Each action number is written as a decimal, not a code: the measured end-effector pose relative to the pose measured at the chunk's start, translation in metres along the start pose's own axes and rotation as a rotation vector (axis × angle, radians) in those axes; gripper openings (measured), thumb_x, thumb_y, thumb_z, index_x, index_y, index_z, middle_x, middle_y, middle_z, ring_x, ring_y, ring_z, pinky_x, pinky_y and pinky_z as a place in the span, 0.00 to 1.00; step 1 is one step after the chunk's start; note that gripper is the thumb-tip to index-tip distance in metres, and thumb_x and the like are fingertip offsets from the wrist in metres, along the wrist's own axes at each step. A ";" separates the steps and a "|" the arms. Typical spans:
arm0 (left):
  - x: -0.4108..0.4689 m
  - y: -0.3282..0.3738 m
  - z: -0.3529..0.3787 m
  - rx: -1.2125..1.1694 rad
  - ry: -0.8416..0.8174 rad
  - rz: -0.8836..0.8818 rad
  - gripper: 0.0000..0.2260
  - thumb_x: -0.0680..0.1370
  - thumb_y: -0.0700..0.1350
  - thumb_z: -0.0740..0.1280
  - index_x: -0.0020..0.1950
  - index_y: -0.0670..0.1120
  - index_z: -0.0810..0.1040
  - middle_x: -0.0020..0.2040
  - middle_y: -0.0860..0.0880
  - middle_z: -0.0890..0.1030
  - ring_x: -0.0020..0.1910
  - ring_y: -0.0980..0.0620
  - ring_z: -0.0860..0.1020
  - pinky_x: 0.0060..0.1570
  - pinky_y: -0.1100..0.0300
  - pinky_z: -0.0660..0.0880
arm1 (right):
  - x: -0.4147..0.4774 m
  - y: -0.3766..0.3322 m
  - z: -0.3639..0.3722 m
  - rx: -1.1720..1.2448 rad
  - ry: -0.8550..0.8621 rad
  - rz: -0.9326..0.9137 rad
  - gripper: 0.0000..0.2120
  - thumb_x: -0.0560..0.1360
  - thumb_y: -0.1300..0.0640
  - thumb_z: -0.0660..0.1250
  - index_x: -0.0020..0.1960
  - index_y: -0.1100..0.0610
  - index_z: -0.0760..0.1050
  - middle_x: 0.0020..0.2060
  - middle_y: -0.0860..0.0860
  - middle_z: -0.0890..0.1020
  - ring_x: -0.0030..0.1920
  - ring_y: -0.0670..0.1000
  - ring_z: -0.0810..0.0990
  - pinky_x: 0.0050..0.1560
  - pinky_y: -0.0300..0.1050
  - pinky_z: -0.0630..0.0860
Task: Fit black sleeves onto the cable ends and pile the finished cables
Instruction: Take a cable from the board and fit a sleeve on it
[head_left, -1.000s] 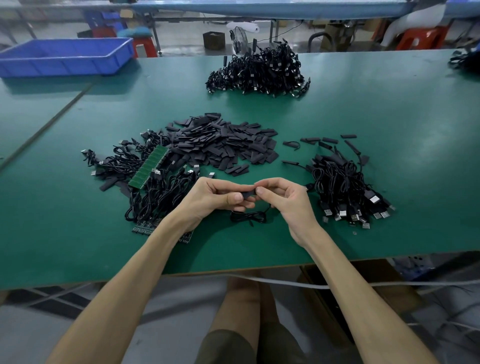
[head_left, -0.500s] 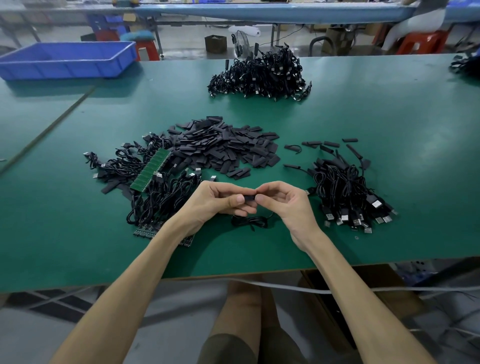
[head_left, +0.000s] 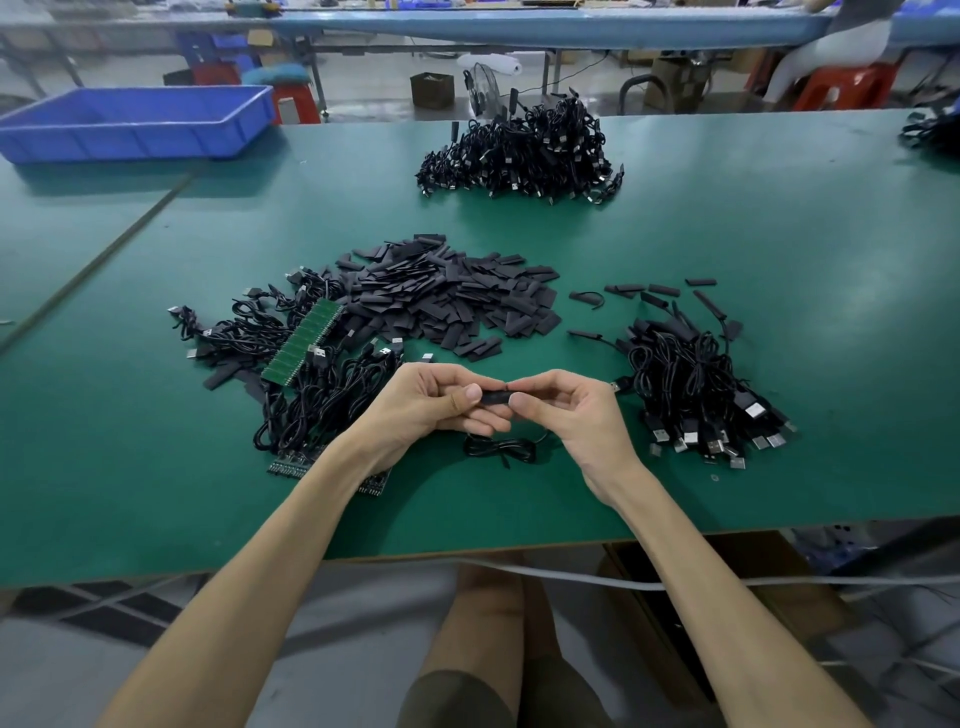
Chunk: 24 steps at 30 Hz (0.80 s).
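Observation:
My left hand (head_left: 434, 402) and my right hand (head_left: 576, 415) meet over the near middle of the green table (head_left: 727, 234). Together they pinch a short black sleeve (head_left: 493, 397) between thumbs and forefingers, at one end of a cable. The rest of that black cable (head_left: 498, 448) lies coiled on the table just below the hands. A heap of loose black sleeves (head_left: 441, 299) lies beyond the hands. A pile of black cables with USB plugs (head_left: 696, 387) sits to the right. Another cable bundle (head_left: 311, 395) lies to the left.
A green circuit board strip (head_left: 304, 340) lies on the left bundle, and more boards (head_left: 291, 462) poke out under it. A large cable heap (head_left: 519, 150) sits at the far middle. A blue plastic bin (head_left: 135, 122) stands at the far left. A white cable (head_left: 571, 577) runs below the table's near edge.
Both hands stay together over the same spot. The sleeve between the fingertips shows a little more length now, and the fingers have shifted slightly on it.

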<state>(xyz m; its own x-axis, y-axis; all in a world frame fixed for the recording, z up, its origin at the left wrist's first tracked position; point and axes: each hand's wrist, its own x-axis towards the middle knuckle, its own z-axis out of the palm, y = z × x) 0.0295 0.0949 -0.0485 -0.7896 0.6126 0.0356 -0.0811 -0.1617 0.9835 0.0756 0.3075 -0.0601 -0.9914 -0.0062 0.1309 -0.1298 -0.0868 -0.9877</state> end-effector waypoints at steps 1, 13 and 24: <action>0.000 0.000 0.000 0.001 0.001 -0.001 0.12 0.79 0.41 0.69 0.60 0.37 0.82 0.53 0.32 0.84 0.51 0.40 0.86 0.50 0.58 0.82 | 0.000 0.000 0.000 0.002 -0.001 0.000 0.12 0.68 0.55 0.79 0.49 0.57 0.86 0.46 0.54 0.89 0.47 0.50 0.87 0.51 0.37 0.80; 0.001 0.001 0.002 0.022 0.029 0.002 0.12 0.79 0.41 0.68 0.59 0.36 0.81 0.51 0.32 0.84 0.47 0.42 0.86 0.48 0.58 0.83 | -0.002 -0.003 0.000 0.014 -0.020 -0.003 0.08 0.68 0.55 0.80 0.46 0.52 0.87 0.45 0.54 0.89 0.47 0.50 0.87 0.51 0.37 0.80; 0.004 -0.007 0.004 0.199 0.209 0.142 0.14 0.72 0.37 0.77 0.57 0.38 0.83 0.44 0.42 0.85 0.41 0.43 0.86 0.45 0.58 0.82 | 0.000 0.002 0.003 -0.047 0.076 -0.016 0.06 0.71 0.57 0.81 0.45 0.49 0.86 0.41 0.53 0.88 0.41 0.51 0.87 0.47 0.38 0.81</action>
<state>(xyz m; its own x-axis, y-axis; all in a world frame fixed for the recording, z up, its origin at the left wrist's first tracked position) 0.0298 0.1014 -0.0548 -0.8941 0.4192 0.1579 0.1429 -0.0673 0.9875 0.0758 0.3044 -0.0614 -0.9875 0.0707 0.1412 -0.1442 -0.0398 -0.9888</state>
